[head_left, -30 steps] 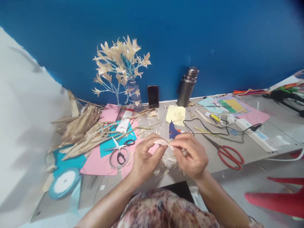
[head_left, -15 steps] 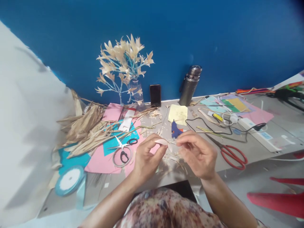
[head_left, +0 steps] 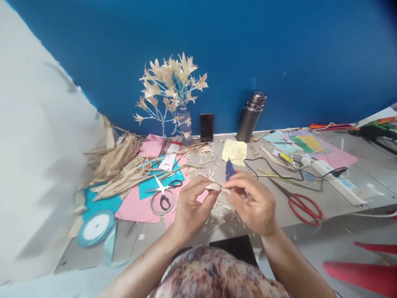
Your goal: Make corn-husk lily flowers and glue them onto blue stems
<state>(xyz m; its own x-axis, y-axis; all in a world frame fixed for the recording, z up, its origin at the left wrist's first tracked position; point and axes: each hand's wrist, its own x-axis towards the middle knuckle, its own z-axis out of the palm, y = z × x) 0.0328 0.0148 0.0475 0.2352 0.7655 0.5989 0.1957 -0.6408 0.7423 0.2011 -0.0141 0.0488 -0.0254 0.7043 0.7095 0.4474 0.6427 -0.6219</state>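
My left hand (head_left: 192, 207) pinches a small pale petal-shaped strip (head_left: 213, 187) between thumb and fingers, above the table's near edge. My right hand (head_left: 254, 203) meets it from the right, fingertips closed on the same piece at its right end. Beneath both hands lies a heap of pale husk scraps (head_left: 221, 211). A blue glue gun (head_left: 229, 169) lies just beyond my fingers. Black-handled scissors (head_left: 164, 194) lie on pink and teal paper to the left of my left hand.
A vase of husk flowers (head_left: 173, 91), a phone (head_left: 206, 127) and a steel flask (head_left: 250, 116) stand against the blue wall. Dried husks (head_left: 120, 165) pile at the left, a ribbon spool (head_left: 96, 227) near the front. Red scissors (head_left: 300, 203), cables, a power strip (head_left: 338, 178) lie right.
My right hand drew slightly away half a second ago and has come back against the left, pinching the strip again. The view has shifted a little leftward.
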